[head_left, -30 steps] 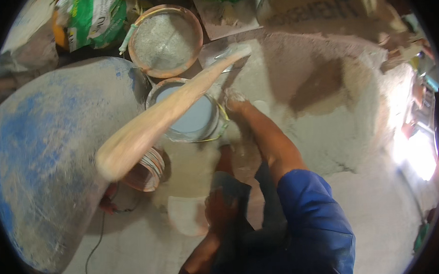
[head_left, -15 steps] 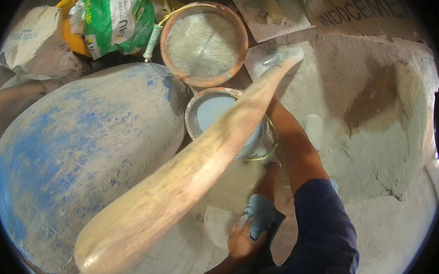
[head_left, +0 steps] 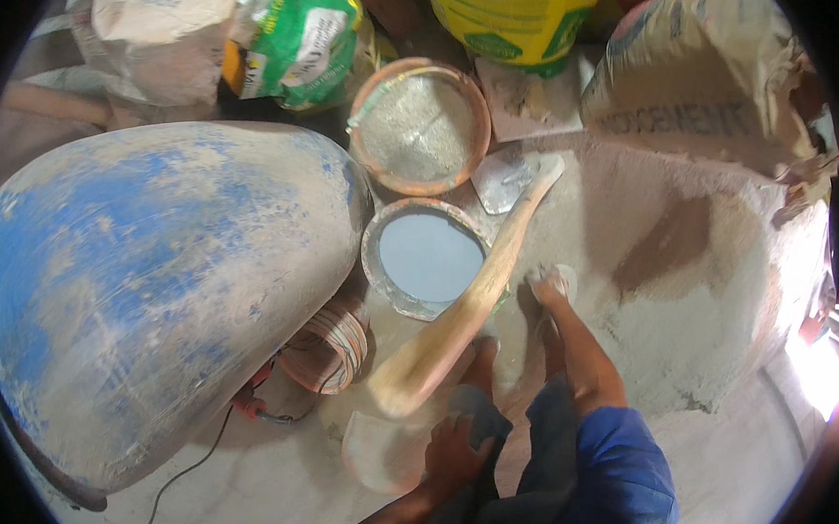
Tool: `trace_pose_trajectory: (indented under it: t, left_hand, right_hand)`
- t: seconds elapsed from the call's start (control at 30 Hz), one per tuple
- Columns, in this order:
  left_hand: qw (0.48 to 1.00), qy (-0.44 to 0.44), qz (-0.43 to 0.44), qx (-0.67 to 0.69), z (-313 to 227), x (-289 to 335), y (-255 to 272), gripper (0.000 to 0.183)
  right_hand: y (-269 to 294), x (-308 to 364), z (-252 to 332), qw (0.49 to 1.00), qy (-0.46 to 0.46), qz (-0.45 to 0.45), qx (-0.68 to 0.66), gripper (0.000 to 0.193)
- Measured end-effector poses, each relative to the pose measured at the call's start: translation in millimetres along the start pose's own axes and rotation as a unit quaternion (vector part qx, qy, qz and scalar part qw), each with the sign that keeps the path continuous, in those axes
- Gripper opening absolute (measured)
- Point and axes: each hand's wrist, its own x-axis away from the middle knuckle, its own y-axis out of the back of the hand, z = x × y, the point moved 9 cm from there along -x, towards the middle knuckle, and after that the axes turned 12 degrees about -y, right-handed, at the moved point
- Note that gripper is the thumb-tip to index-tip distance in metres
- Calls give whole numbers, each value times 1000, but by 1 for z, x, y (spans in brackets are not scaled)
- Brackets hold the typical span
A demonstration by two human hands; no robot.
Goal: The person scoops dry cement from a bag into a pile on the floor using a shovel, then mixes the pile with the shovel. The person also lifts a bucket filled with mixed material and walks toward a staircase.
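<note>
My left hand (head_left: pixel 454 452) rests on my left knee, its fingers spread over the grey cloth and holding nothing that I can see. My right arm reaches down, and my right hand (head_left: pixel 548 284) is low beside my foot and a pale sandal-like oval (head_left: pixel 567 282); its fingers are too small to read. A long, pale wooden pole (head_left: pixel 460 340), thick at the near end and narrow at the far end, slants across the view. It covers part of the rim of a round bucket (head_left: pixel 375 264) of milky liquid. Neither hand visibly touches the pole.
A second round tub (head_left: pixel 423 131) holds grey, wet-looking material. A big scuffed blue rounded form (head_left: pixel 177 273) fills the left. Beneath it lie a striped bucket (head_left: pixel 325 350) and a black cable (head_left: pixel 190 471). Cement bags (head_left: pixel 702 81) and a grey powder heap (head_left: pixel 685 344) are at right.
The view has drawn back, and the pole looks smaller and farther off. My right hand, hidden behind the pole before, now shows beside my foot. My left hand stays on my knee.
</note>
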Motion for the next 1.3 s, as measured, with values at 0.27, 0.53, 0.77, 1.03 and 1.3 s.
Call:
trace_pose_trajectory:
  t: [0.27, 0.53, 0.77, 1.03, 1.3]
  left_hand:
    - [997, 53, 53, -19, -2, 8, -13, 60]
    - [996, 74, 41, -4, -5, 12, -12, 57]
    - [994, 97, 45, 19, -1, 17, -21, 58]
    - [998, 64, 7, -20, 4, 18, -20, 57]
    - [890, 26, 6, 454, 32, -45, 51, 35]
  right_hand:
    - [144, 104, -86, 890, -181, -76, -412, 44]
    - [304, 160, 79, 941, 80, -60, -325, 44]
    - [380, 251, 350, 921, 324, -69, -206, 52]
    - [450, 371, 401, 705, 509, -216, -445, 48]
    - [142, 343, -209, 988, -83, -59, -119, 49]
